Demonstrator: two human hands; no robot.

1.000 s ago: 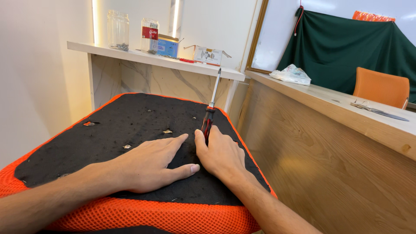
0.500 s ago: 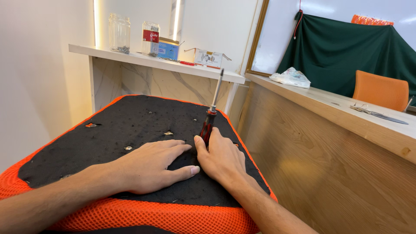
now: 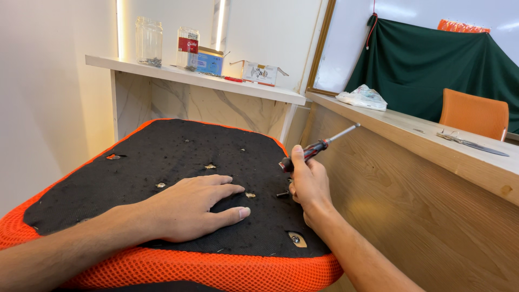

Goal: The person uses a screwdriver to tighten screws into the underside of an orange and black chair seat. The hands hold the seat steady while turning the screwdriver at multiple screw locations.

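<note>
— Pressing down? The left hand [image 3: 189, 208] lies flat, fingers spread, holding nothing, on the black seat underside [image 3: 178, 162].
— And right of it, the right hand [image 3: 309, 184] grips a screwdriver [image 3: 316, 148], shaft tilted up.

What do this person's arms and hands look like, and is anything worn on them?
Both forearms are bare, with no sleeves in view. The left hand and right hand wear no gloves, and no rings, watch or wristband show. The nails are short and unpainted.
</note>
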